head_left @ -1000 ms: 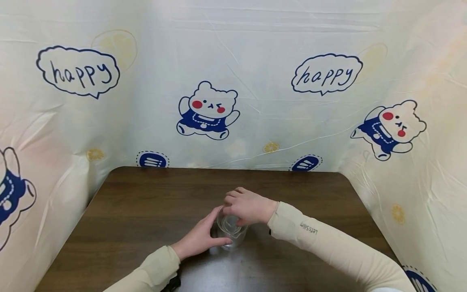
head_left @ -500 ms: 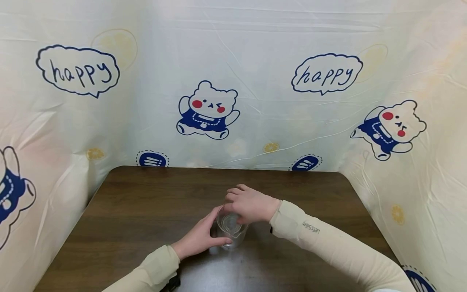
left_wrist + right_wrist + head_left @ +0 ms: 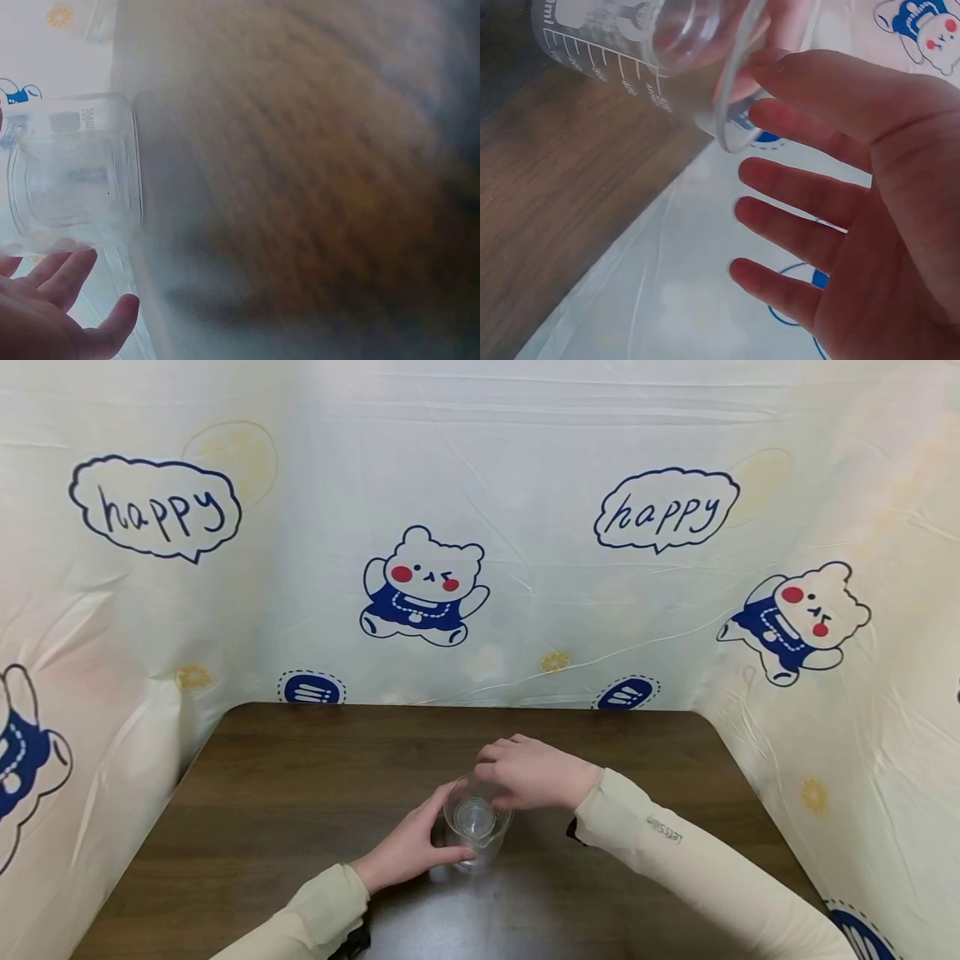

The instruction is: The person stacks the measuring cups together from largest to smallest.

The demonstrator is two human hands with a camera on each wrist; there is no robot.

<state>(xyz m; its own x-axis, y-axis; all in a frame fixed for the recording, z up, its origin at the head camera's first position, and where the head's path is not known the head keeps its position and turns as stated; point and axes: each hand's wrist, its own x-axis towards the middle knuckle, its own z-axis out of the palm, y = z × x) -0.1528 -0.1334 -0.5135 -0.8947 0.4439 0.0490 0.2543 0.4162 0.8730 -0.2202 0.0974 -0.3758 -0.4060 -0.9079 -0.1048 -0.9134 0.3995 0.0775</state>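
A clear glass beaker (image 3: 491,850) with white graduation marks stands upright on the brown table, my left hand (image 3: 408,852) gripping its side between thumb and fingers. Inside it sits a smaller clear glass vessel (image 3: 475,817), its round rim lower than the beaker's. The left wrist view shows the beaker (image 3: 75,172) from the side with the smaller one nested within. My right hand (image 3: 536,772) is at the beaker's far right rim. In the right wrist view its fingers are spread and hold nothing, with the thumb tip right by the rim.
The wooden table (image 3: 315,768) has rounded far corners. Behind it and on both sides hangs a pale curtain (image 3: 540,593) printed with bears and "happy" bubbles.
My right hand has come up and to the right, out of the beaker's mouth to its rim, leaving the smaller vessel inside. The left hand keeps its hold.
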